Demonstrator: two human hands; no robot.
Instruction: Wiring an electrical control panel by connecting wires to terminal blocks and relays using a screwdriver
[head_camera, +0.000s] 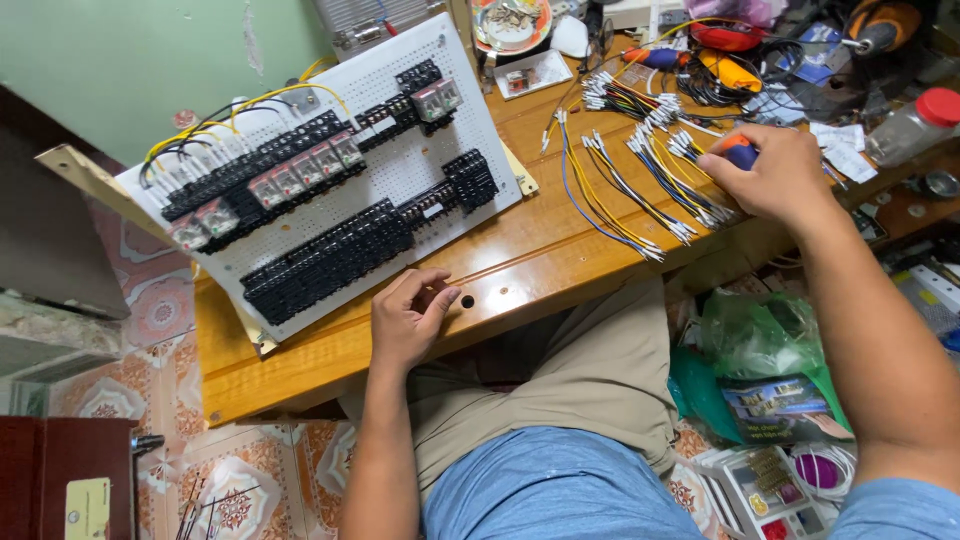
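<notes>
Screwdriver handle mostly hidden inside right hand; shaft unseen.

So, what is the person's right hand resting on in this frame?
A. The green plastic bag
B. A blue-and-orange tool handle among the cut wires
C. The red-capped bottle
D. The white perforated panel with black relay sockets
B: the right hand closes over a blue-and-orange tool handle amid the bundles of cut wires on the wooden table, far from the panel, bag and bottle.
</notes>
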